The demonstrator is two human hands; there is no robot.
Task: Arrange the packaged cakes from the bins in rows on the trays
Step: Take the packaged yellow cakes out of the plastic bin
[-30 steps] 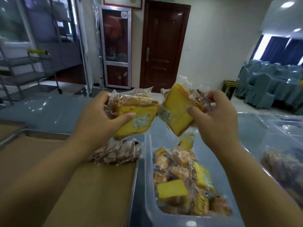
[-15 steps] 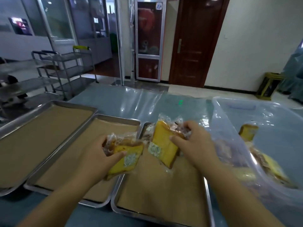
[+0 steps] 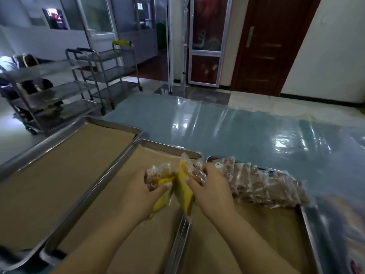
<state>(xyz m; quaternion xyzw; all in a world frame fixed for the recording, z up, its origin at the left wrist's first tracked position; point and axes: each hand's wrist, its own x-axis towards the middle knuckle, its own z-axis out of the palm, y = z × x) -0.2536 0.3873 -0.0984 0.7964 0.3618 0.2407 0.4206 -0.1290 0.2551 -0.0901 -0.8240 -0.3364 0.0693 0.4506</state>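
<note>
My left hand (image 3: 139, 194) grips a yellow packaged cake (image 3: 161, 202) in clear wrap above the middle tray (image 3: 167, 148). My right hand (image 3: 212, 189) grips a second yellow packaged cake (image 3: 184, 189), held on edge beside the first, over the gap between the middle tray and the right tray (image 3: 309, 222). The two cakes touch. A row of packaged cakes (image 3: 260, 182) lies along the far end of the right tray, just right of my right hand. All trays are lined with brown paper.
A third lined tray (image 3: 79, 123) sits at the left. The table (image 3: 237, 131) is covered with shiny blue plastic. A blurred clear bin (image 3: 347, 224) stands at the far right. Metal carts (image 3: 102, 76) stand beyond the table at the left.
My view has swung left and down from the bin to the trays. Both hands have carried their cakes down, closer together, to the far end of the trays beside the row.
</note>
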